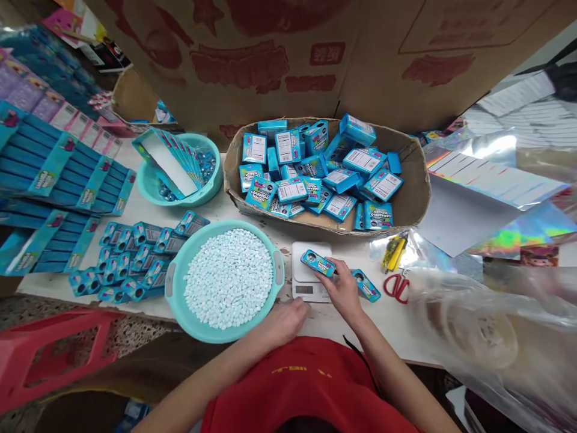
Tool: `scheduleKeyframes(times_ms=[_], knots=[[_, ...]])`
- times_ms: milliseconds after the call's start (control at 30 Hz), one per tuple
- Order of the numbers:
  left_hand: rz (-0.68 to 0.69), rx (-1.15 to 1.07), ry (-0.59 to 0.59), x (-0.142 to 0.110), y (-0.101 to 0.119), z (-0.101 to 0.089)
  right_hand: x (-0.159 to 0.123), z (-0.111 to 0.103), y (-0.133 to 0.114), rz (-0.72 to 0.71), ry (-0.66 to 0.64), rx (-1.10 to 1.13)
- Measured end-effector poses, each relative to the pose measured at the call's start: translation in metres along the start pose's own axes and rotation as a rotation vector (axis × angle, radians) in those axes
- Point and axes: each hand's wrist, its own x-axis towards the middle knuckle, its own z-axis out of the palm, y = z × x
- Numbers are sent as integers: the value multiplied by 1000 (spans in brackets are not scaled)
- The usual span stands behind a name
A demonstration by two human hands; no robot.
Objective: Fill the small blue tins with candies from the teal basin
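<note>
A small blue candy box with a round window is pinched in my right hand, over the white plate of a small digital scale. Another blue candy box lies on the table just right of that hand. My left hand is curled closed near the table's front edge, between the scale and a turquoise basin; its fingers hide whatever may be in it. Pale blue-white candies fill the basin.
Behind the scale stands a cut-down carton heaped with blue boxes. Stacked small boxes stand left of the basin, with another turquoise basin behind. Red scissors, a yellow cutter and plastic film lie right.
</note>
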Motion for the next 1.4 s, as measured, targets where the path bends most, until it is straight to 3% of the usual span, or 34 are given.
scheduleKeyframes(times_ms=[67,167,367,500,667,733,800,900,1100,1267,1400], knots=[[-15,63,-77,12,4,22,0,1,0,16,6,15],[-16,25,-23,22,0,43,0,0,-3,27,-1,54],[19,-77,41,21,-5,48,-1,-7,-17,53,-53,87],[-48,-376,141,6,9,28,-1,-15,-33,17,-51,73],[-429,-1305,325,-28,17,-34,11,-27,-75,-137,-7,27],[-555,-1595,574,-37,8,-61,17,-30,-99,-246,-37,41],[-593,-1776,882,-40,-4,-84,22,-28,-124,-355,-87,54],[-518,-1987,1102,-32,-21,-106,27,-10,-150,-471,-164,25],[-530,-2217,1285,-11,-38,-107,34,40,-156,-571,-326,-151],[-525,-2193,1335,-11,-43,-97,35,45,-150,-517,-303,-177],[-556,-2208,1322,-14,-42,-98,33,38,-144,-400,-335,-56]])
